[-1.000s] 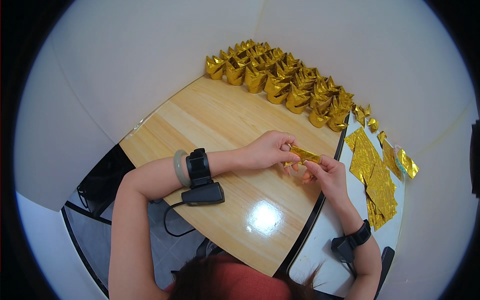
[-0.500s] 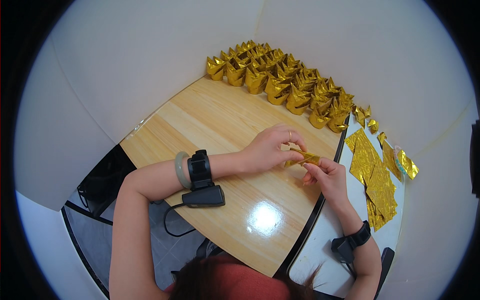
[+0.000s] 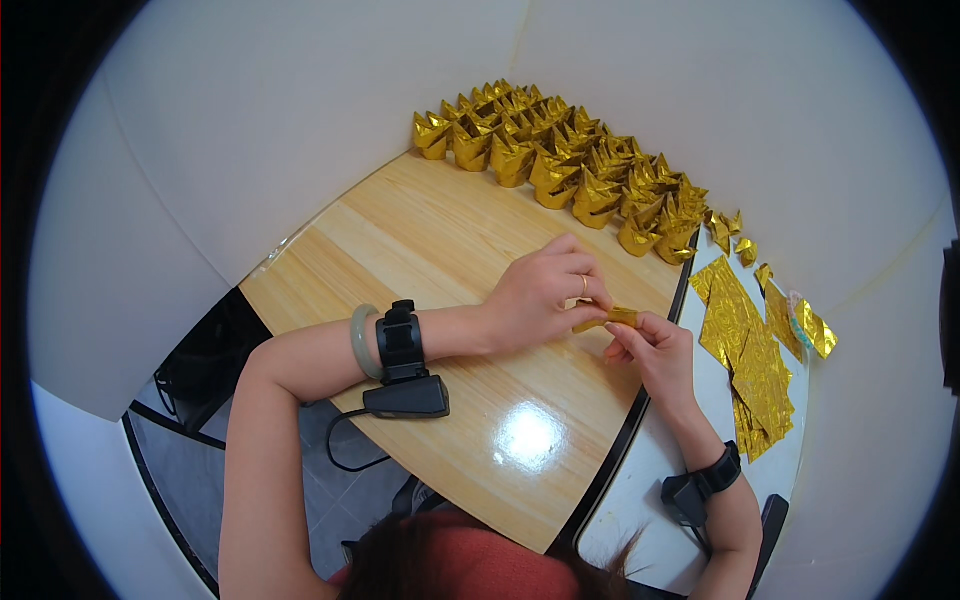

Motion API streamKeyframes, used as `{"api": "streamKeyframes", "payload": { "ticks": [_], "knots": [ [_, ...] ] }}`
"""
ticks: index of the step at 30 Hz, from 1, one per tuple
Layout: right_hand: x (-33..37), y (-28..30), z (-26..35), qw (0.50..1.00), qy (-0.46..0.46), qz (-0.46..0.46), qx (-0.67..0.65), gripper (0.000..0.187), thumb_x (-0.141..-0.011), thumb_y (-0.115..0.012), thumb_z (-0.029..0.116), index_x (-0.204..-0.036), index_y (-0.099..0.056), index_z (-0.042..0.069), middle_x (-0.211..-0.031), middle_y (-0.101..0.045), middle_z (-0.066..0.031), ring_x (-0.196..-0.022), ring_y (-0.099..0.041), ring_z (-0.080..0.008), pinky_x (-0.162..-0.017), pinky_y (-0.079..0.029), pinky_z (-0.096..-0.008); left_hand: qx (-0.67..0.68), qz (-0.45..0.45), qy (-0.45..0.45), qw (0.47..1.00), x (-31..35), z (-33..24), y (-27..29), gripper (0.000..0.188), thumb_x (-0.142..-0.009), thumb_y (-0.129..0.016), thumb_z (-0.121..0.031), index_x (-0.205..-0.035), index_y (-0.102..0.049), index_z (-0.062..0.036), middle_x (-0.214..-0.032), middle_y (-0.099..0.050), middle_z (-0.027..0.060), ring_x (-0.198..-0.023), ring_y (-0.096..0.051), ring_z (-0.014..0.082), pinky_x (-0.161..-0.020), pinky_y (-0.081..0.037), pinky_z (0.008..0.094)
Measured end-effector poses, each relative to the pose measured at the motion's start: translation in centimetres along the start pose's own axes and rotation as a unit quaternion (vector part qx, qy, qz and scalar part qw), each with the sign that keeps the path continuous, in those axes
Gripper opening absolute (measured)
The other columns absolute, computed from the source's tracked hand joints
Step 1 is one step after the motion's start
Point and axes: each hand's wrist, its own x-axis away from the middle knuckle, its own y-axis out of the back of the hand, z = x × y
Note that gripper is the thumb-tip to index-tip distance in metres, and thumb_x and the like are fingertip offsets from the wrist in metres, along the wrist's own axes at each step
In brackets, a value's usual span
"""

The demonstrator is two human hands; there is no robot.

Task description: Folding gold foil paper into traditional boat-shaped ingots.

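A small folded strip of gold foil paper [image 3: 622,316] is held between my two hands, above the wood-grain table. My left hand [image 3: 550,292], with a ring on one finger, pinches its left end. At the right end, the thumb and fingers of my right hand [image 3: 652,348] grip it. My fingertips cover part of the paper, so its exact folds are hard to make out.
Many gold folded-paper ingots [image 3: 555,165] stand in rows along the back of the wood-grain table [image 3: 400,235]. Flat gold foil sheets [image 3: 748,355] lie stacked on the white table [image 3: 635,525] at the right. Light walls rise behind both tables.
My left fingers have closed down over the gold paper, and its loose upper flap now lies flatter and narrower. The right hand has barely moved.
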Motion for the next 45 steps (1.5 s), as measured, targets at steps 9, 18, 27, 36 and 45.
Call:
{"api": "streamKeyframes", "payload": {
  "ticks": [9, 18, 27, 36, 45],
  "knots": [
    [0.1, 0.1, -0.6, 0.993, 0.063, -0.009, 0.1, 0.019, -0.091, -0.062, 0.017, -0.092, -0.067, -0.001, -0.065, -0.065, -0.0028, -0.056, -0.059, -0.006, -0.053, -0.048, -0.0203, 0.083, 0.065, 0.117, 0.988, 0.4, 0.1, -0.2, 0.011, -0.077, -0.071, -0.013, -0.086, -0.07, -0.0078, -0.083, -0.064, 0.004, -0.084, -0.057, 0.0194, -0.072, -0.048, 0.0305],
    [-0.4, 0.2, -1.5, 0.941, -0.101, 0.078, -0.314, 0.032, -0.1, -0.045, 0.03, -0.121, -0.051, 0.007, -0.099, -0.059, -0.0004, -0.087, -0.056, -0.009, -0.069, -0.046, -0.0235, 0.506, 0.113, 0.402, 0.754, 0.2, 1.7, -0.9, 0.023, -0.089, -0.062, -0.007, -0.109, -0.056, 0.0009, -0.094, -0.064, 0.0054, -0.082, -0.061, 0.011, -0.076, -0.05, 0.0229],
    [-0.4, 0.5, -0.5, 0.887, -0.134, 0.17, -0.407, 0.025, -0.1, -0.045, 0.025, -0.115, -0.054, 0.007, -0.095, -0.058, 0.0006, -0.084, -0.055, -0.0086, -0.072, -0.044, -0.0237, 0.579, 0.157, 0.404, 0.691, 0.4, 1.5, -0.8, 0.025, -0.093, -0.057, -0.011, -0.115, -0.054, 0.0002, -0.108, -0.062, 0.0066, -0.094, -0.061, 0.011, -0.084, -0.05, 0.0238],
    [0.4, 0.0, 1.0, 0.871, -0.16, 0.085, -0.456, 0.026, -0.098, -0.049, 0.027, -0.11, -0.057, 0.006, -0.096, -0.06, 0.0005, -0.077, -0.054, -0.0065, -0.065, -0.045, -0.0218, 0.637, 0.15, 0.398, 0.643, 0.5, 1.4, -0.7, 0.026, -0.096, -0.053, -0.019, -0.115, -0.055, -0.0012, -0.109, -0.062, 0.0051, -0.097, -0.06, 0.0097, -0.085, -0.049, 0.0228],
    [-0.2, 1.1, -1.6, 0.782, -0.143, 0.213, -0.568, 0.03, -0.096, -0.053, 0.022, -0.12, -0.054, 0.005, -0.103, -0.063, -0.0036, -0.082, -0.057, -0.0061, -0.061, -0.046, -0.0195, 0.627, 0.163, 0.413, 0.641, 0.3, 0.9, -1.0, 0.022, -0.095, -0.056, -0.021, -0.108, -0.059, -0.0041, -0.097, -0.063, 0.001, -0.086, -0.059, 0.0072, -0.076, -0.051, 0.0206]
  ]
}}
